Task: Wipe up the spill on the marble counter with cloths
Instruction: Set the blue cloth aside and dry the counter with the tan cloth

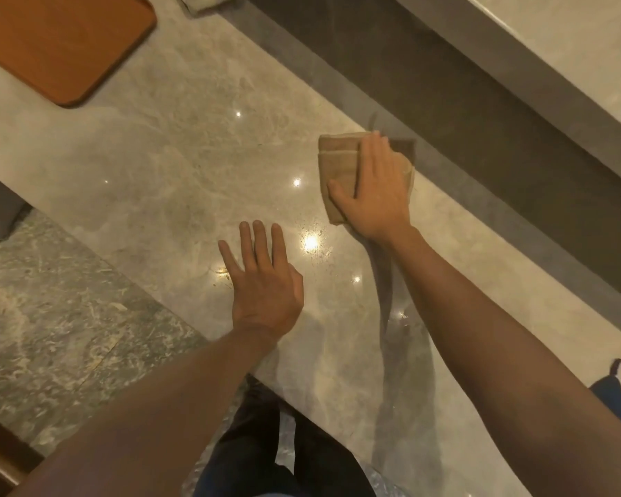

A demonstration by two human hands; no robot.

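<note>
Both bare forearms, nearest the camera, reached up from the bottom edge over the marble counter (165, 166), with dark trousers (251, 457) visible below its near edge.

Taking the folded tan cloth (337, 174) as the landmark and going left to right: far to its upper left, an orange-brown tray (61, 44) lay flat on the counter, cut off by the top-left corner of the view. Down-left of the cloth, beyond the counter's near edge, was a green-veined stone floor (51, 317). The left hand (262, 281) rested palm-down on bare marble, below-left of the cloth and apart from it, fingers spread and holding nothing. Bright light reflections dotted the polished surface between that hand and the cloth; whether any liquid remained there could not be told.

The right hand (373, 191) pressed flat on top of the cloth, fingers extended and close together, covering its right half. The cloth's far right corner sat against a dark raised step (445, 113) running diagonally along the counter's back. Beyond the step was a lighter upper ledge (570, 48). Far down-right of the cloth, a blue cloth (613, 399) was partly hidden by the right forearm.
</note>
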